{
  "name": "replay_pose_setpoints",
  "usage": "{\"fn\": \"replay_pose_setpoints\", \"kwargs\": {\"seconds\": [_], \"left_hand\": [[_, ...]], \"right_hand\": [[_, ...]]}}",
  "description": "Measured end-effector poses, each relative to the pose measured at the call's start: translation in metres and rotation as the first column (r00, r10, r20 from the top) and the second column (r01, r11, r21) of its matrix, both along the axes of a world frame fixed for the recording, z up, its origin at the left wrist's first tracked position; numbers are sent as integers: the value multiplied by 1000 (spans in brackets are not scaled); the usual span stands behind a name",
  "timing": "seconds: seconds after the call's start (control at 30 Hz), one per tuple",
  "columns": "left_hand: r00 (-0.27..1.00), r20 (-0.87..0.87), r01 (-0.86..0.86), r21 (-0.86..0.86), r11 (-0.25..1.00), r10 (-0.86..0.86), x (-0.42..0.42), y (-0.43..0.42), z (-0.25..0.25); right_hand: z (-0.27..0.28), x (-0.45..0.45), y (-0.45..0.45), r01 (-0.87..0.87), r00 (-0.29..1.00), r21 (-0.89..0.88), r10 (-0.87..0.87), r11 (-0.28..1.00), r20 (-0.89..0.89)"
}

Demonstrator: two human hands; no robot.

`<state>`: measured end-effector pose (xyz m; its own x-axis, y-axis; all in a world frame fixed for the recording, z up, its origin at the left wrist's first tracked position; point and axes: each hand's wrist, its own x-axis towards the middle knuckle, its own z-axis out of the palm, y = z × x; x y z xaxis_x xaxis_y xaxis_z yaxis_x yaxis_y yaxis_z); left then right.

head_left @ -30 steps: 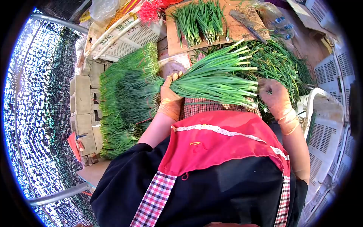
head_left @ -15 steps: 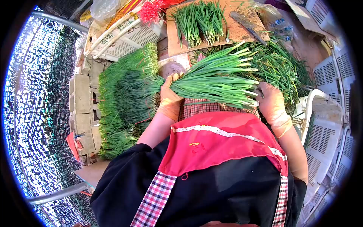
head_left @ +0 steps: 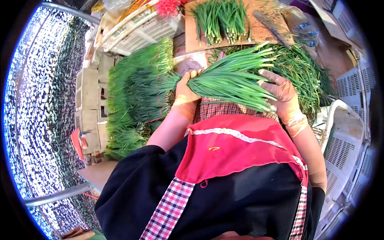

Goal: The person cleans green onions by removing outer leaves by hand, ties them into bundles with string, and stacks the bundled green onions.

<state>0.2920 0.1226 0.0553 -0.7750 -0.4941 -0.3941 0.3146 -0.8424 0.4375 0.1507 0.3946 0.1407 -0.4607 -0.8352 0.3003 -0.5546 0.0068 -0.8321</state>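
Note:
A gloved left hand, my left hand [head_left: 187, 90], is wrapped round a bunch of green chives [head_left: 228, 82] held sideways over my lap. Its leaves trail left beyond the fist, and the pale stem ends fan out to the right. By those ends is my right hand [head_left: 285, 94], also gloved, with its fingers apart and reaching towards the stems. Whether its fingertips touch them is hard to tell. Tied bundles of chives [head_left: 140, 88] are stacked at my left. Beyond the held bunch, more chives [head_left: 222, 22] lie on a board [head_left: 192, 36].
A knife [head_left: 270, 26] rests on the board's right side. Loose chives [head_left: 308, 76] are heaped behind my right hand. White plastic crates [head_left: 344, 148] stand at the right, another crate [head_left: 140, 28] at the back left. Concrete blocks [head_left: 88, 90] line the left side.
My right hand has gone from closed near the lower stem ends to fingers apart, a little higher. The view has shifted slightly; my left hand keeps hold of the bunch.

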Motion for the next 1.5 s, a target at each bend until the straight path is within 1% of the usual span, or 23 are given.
{"fn": "replay_pose_setpoints", "kwargs": {"seconds": [0.03,0.07,0.1,0.13,0.17,0.2,0.43,0.53,0.6,0.63,0.67,0.7,0.73,0.8,0.87,0.93,0.97,1.07,1.13,1.2,1.37,1.43,1.5], "left_hand": [[1000,20,-20,23,1000,19,1,-1,-2],[999,20,-29,23,999,28,-1,1,5],[995,70,-74,45,996,71,-3,4,12],[987,121,-118,66,991,109,-3,6,17],[984,140,-118,52,992,110,-4,5,20],[984,138,-117,53,992,109,-4,4,20],[994,89,-71,28,997,68,-2,7,25],[971,191,-144,1,990,141,-3,11,33],[964,167,-213,22,977,207,-4,11,34],[964,176,-210,49,977,198,-4,7,29],[964,176,-210,52,976,198,-4,7,29],[966,179,-201,53,978,189,-3,8,29],[967,181,-192,54,980,179,-2,8,29],[976,150,-167,62,984,156,-2,6,26],[974,100,-202,3,979,201,-3,10,25],[979,93,-186,40,982,181,-3,13,31],[980,113,-173,50,984,166,-2,14,33],[974,142,-187,49,981,179,-3,16,36],[964,146,-219,-31,975,221,-2,16,35],[961,165,-226,-6,974,224,-1,15,37],[974,104,-207,66,976,199,-1,11,26],[981,63,-186,47,981,183,0,7,17],[974,103,-206,30,978,203,0,11,23]], "right_hand": [[6,2,-1,93,849,20,-90,995,520],[13,3,-3,164,448,92,-157,982,880],[-1,-4,-2,127,750,73,-144,989,646],[-15,-10,0,153,936,62,-165,986,312],[-15,-13,-1,136,989,-3,-136,991,-58],[-14,-14,0,97,899,-57,-112,994,-424],[-20,-10,5,62,916,-13,-62,998,-396],[-26,-16,14,90,922,21,-75,996,-381],[-24,-25,30,134,861,54,-90,990,-501],[-15,-29,46,217,844,189,-87,958,-529],[-17,-37,68,303,931,309,-211,902,-296],[-26,-53,94,367,845,268,-198,891,-497],[-35,-65,117,476,852,308,-345,824,-394],[-25,-63,143,755,638,503,-295,421,-711],[-18,-38,122,639,753,345,-468,687,-463],[11,8,73,480,874,113,-464,870,-142],[10,21,59,422,903,64,-412,904,-121],[-25,34,33,466,885,172,-461,868,-68],[-39,28,35,388,921,85,-383,918,-67],[-26,28,34,386,900,-91,-353,918,257],[-5,32,41,332,931,163,-351,929,100],[-1,44,31,324,809,160,-361,932,464],[-27,39,34,320,780,67,-302,945,548]]}}
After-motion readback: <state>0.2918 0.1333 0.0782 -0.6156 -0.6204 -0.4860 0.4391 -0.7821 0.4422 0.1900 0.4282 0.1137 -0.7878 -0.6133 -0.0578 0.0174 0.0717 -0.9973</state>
